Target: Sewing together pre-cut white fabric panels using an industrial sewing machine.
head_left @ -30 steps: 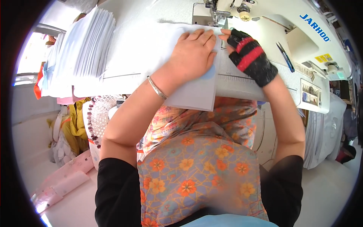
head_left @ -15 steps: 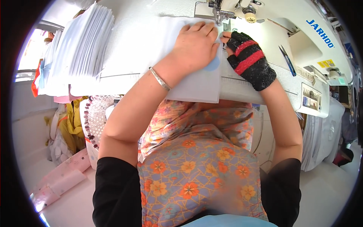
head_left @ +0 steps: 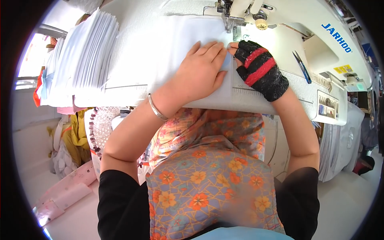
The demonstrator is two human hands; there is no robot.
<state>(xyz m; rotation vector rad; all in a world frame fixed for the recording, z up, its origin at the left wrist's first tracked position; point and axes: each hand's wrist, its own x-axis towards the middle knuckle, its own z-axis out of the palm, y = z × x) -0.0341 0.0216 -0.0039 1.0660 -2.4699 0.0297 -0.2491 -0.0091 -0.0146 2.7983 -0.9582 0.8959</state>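
Observation:
A white cloth piece (head_left: 192,30), thin and layered-looking, lies on the sewing machine bed with its right edge by the presser foot (head_left: 229,25). My left hand (head_left: 204,70) rests flat on the cloth, fingers stretched toward the machine, a silver bangle on its wrist. Just to its right, my right hand (head_left: 260,68) wears a black fingerless glove with red stripes. Its bare thumb and forefinger are pinched at the cloth's right edge, a little nearer to me than the presser foot. A pale blue patch shows partly between the hands.
Folded white pieces stand in a thick stack (head_left: 90,52) at the left. Blue-black thread snips (head_left: 302,67) lie right of my glove, beside the machine arm (head_left: 320,24). A ruler strip (head_left: 248,91) runs along the table's near edge. Yellow cloth (head_left: 79,134) hangs below left.
The cloth has slid away from me; its near end no longer hangs over the table edge. Both hands sit slightly nearer to me, the left one farther back along the cloth.

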